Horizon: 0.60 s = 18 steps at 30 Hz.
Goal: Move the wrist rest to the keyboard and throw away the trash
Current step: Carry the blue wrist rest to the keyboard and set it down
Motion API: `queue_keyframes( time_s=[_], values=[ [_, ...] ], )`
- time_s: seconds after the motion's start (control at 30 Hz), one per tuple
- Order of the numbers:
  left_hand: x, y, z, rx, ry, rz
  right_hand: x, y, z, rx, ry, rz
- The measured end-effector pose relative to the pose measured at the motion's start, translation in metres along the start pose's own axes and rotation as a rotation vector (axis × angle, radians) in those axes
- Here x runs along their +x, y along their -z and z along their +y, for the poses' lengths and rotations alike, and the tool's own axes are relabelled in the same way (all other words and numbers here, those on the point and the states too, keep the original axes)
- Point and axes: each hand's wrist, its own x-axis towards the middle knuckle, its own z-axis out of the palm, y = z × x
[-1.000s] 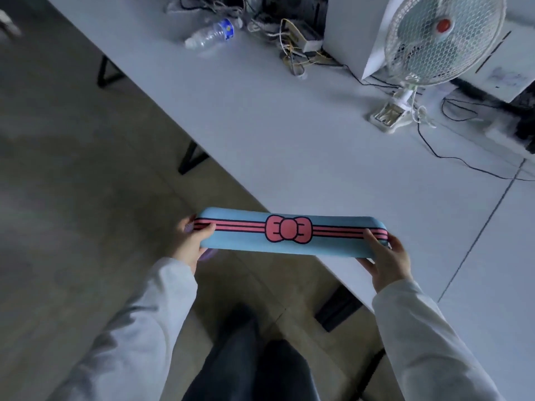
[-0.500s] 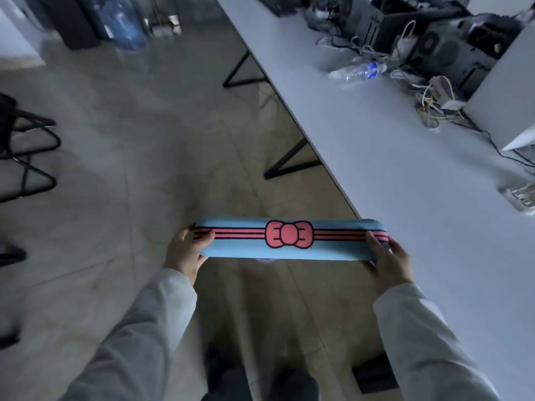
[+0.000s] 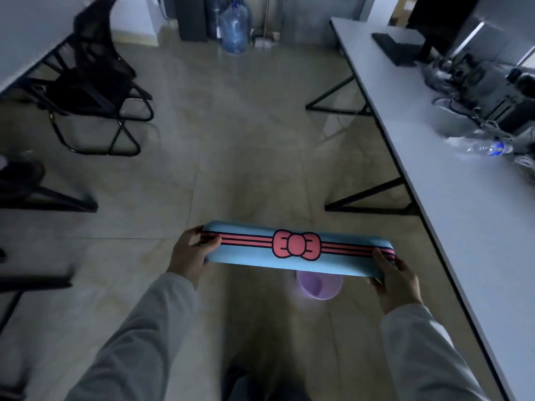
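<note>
I hold a long blue wrist rest (image 3: 246, 254) with a pink bow and stripes level over the floor in front of me. My left hand (image 3: 191, 253) grips its left end and my right hand (image 3: 398, 280) grips its right end. Partly hidden below the wrist rest, a small purple bin (image 3: 320, 286) stands on the floor. A black keyboard (image 3: 395, 49) lies at the far end of the grey desk (image 3: 469, 215) on my right. A clear plastic bottle (image 3: 480, 146) lies on its side on that desk.
A monitor (image 3: 434, 21) stands behind the keyboard, with a tangle of cables and dark equipment (image 3: 492, 91) along the desk's back. Black chairs (image 3: 92, 88) stand at the left by another desk. A water jug (image 3: 234, 30) sits at the far wall. Black desk legs (image 3: 364, 204) reach into the aisle.
The view has swung left, from the desk and fan to the aisle. The wrist rest stays in both hands. The purple bin and the keyboard have come into sight.
</note>
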Motion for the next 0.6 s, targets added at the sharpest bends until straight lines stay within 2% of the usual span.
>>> queue_keyframes(
  time_s=[0.13, 0.37, 0.6],
  values=[
    [0.015, 0.022, 0.016, -0.112, 0.013, 0.063, 0.013, -0.045, 0.0, -0.056, 0.01, -0.053],
    [0.058, 0.041, 0.038, -0.154, 0.023, 0.158, 0.049, -0.118, 0.0, -0.081, -0.022, -0.112],
    [0.135, 0.012, 0.082, -0.169, -0.009, 0.163, 0.118, -0.184, -0.033, -0.049, -0.02, -0.156]
  ],
)
